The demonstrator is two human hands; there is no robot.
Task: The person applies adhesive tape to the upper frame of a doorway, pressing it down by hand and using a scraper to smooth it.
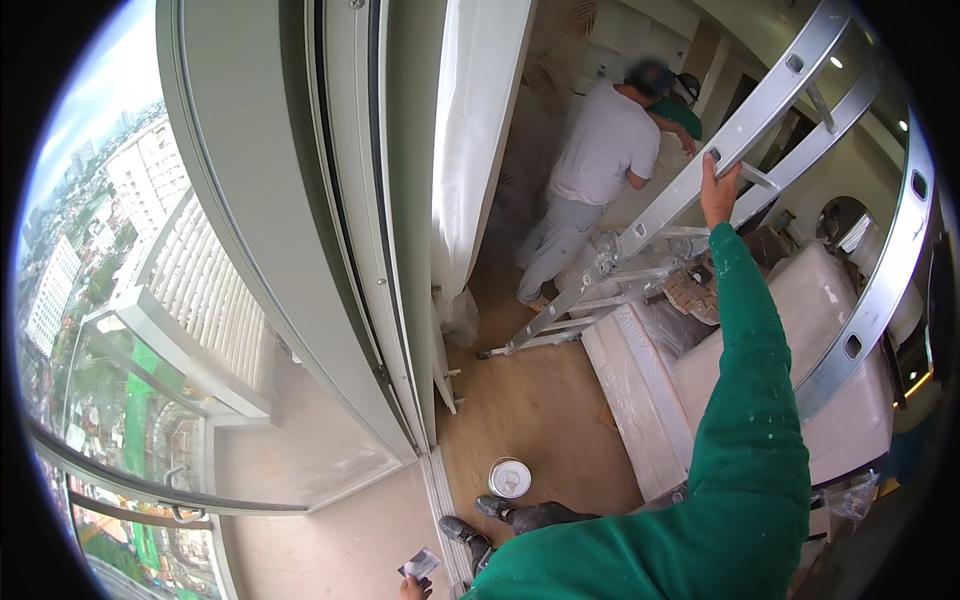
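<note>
My right arm, in a green sleeve with pale specks, reaches up to an aluminium ladder (655, 215). The fingers of my right hand (718, 190) are wrapped round one of its side rails, near a rung. The ladder leans across the room, with a joint partway down and a foot on the floor. Low in the picture, my left hand (414, 588) pinches a small flat grey and white sheet (420, 563); its material is too small to make out. Between my shoes and the room stands a white paint bucket (511, 478), its top pale.
A person in a white shirt (603, 145) stands beyond the ladder, close to another in green (680, 115). Plastic-wrapped furniture (640, 400) fills the right side. Left of me are a sliding door frame (375, 220) and a balcony with a glass railing (130, 370). A floor track (442, 510) runs beside my feet.
</note>
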